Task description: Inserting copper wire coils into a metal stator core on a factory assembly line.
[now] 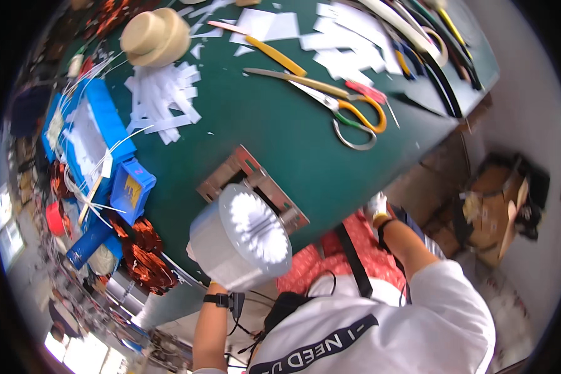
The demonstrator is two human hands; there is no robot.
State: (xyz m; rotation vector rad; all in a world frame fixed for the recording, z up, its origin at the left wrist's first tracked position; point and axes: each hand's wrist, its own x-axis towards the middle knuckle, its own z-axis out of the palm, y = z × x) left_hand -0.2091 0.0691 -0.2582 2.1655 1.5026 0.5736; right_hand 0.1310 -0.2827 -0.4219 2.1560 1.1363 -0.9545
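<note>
Clock directions are taken from the grey metal cylinder (221, 243), with 12 at the top of the head view. The cylinder is at the near side of the green tabletop (230, 131), tilted, its open end turned toward you and to 2 o'clock. White liners (255, 218) ring its bore.

Your left hand (191, 252) is at the cylinder's 8 o'clock side, mostly hidden behind the wall; whether its fingers are clenched around the metal cannot be told. A black strap (221, 300) circles your left wrist. Your right hand (376, 204), in a white covering, is well apart from the cylinder between 2 and 3 o'clock, near the tabletop edge. It is small and blurred, so the state of its fingers cannot be determined.

A metal bracket (215, 182) stands immediately beyond the cylinder, at 12 to 1 o'clock; the cylinder overlaps it in view, and whether it bears the weight cannot be told.

White paper strips (162, 100) lie heaped at 11 o'clock, just below a beige stepped block (159, 37). Scissors (361, 118) lie between 1 and 2 o'clock beside a red-handled tool (364, 91). A small blue bin (144, 181) is at 10 o'clock; copper wire coils (146, 262) lie between 8 and 9.
</note>
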